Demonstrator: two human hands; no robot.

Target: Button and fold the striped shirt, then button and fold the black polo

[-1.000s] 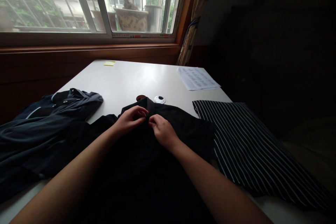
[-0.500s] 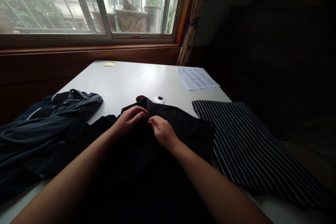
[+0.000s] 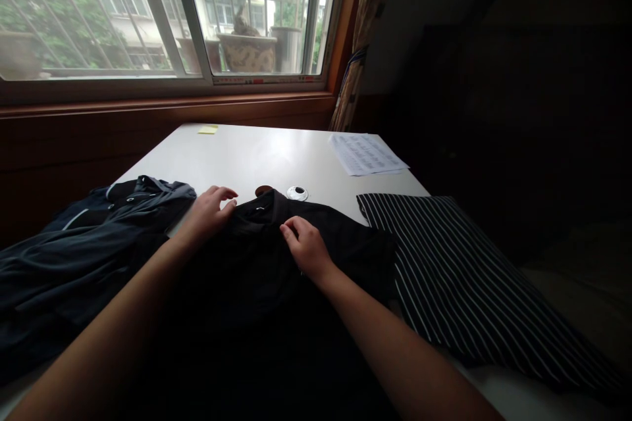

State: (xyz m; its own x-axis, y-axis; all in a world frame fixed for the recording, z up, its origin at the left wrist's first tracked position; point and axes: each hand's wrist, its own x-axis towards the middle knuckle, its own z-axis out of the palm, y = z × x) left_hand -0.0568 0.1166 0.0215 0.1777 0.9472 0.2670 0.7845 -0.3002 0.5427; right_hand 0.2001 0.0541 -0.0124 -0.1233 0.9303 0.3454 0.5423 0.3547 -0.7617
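A black collared shirt (image 3: 237, 316) lies spread in front of me with its collar towards the window. A small white label shows inside the collar. My right hand (image 3: 309, 247) is closed in a pinch on the shirt's front, just below the right side of the collar. Over the shirt's left shoulder is my left hand (image 3: 210, 214), its thumb and forefinger apart with nothing between them. Whether its lower fingers touch the fabric is hidden.
On the left lies a dark blue-grey shirt (image 3: 123, 237), bunched up. A black garment with white stripes (image 3: 459, 270) covers the right side. The white table (image 3: 237, 151) also bears printed papers (image 3: 368, 154), a yellow note (image 3: 208, 129) and a round cable hole cover (image 3: 297, 193).
My left hand has moved left from the collar to the shirt's left shoulder, baring the collar opening and label. My right hand stays near the collar. The view has tilted up slightly.
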